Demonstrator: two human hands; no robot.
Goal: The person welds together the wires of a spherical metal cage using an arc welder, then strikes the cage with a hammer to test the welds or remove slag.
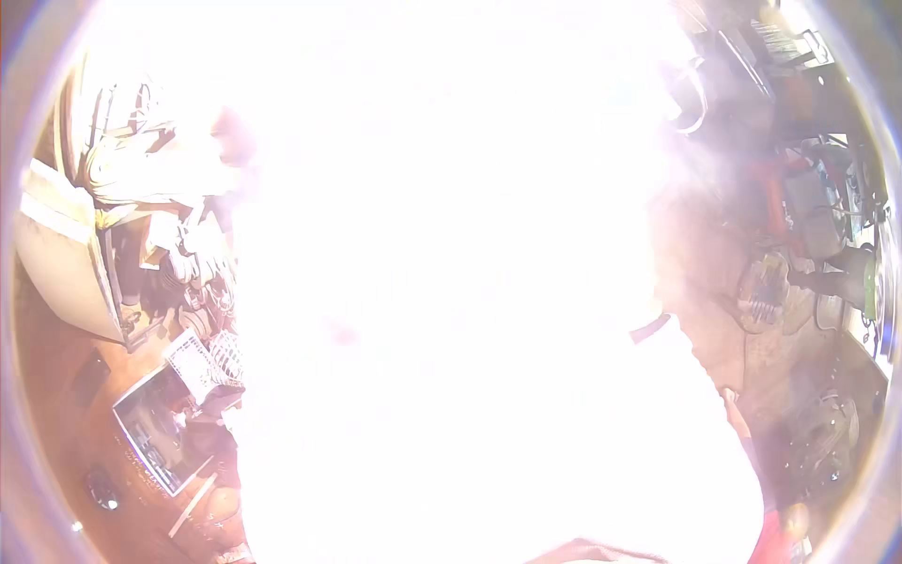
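Observation:
A white glare washes out the whole middle of the head view. Neither my left hand nor my right hand can be made out in it, and whatever they hold or touch is hidden. A short dark strip [650, 329] shows at the right edge of the glare. Below it, the bright area has a rounded outline, possibly of an arm or clothing; I cannot tell which. At the bottom right there is a bit of red material [775, 540].
On the left, a dark rectangular tray or frame [155, 414] lies on the brown floor [75, 395], beside a white mesh piece [225, 357]. A large cream panel [66, 268] stands above. Cluttered dark equipment [733, 94] fills the upper right.

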